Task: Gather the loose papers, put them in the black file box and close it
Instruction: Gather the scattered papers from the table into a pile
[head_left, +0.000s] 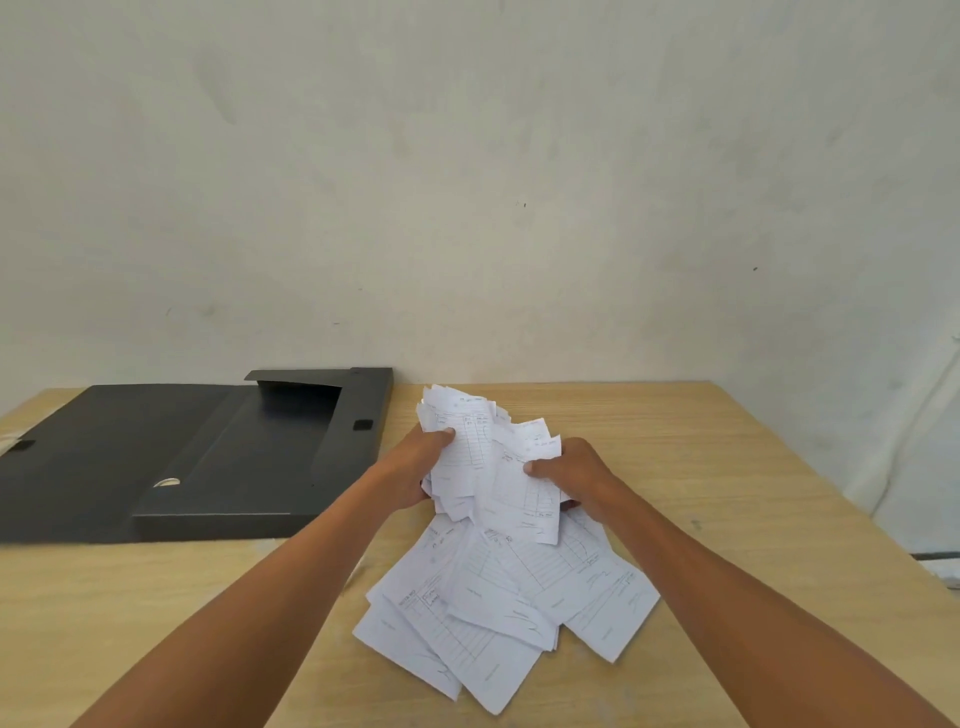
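Both hands, left hand (415, 467) and right hand (576, 473), clutch ragged papers (483, 462) mid-table | loose sheets (498, 608) underneath | risk: uneven bundle sheds slips.

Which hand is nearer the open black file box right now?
Left. The left hand grips the held papers just right of the black file box; the right hand holds their far side.
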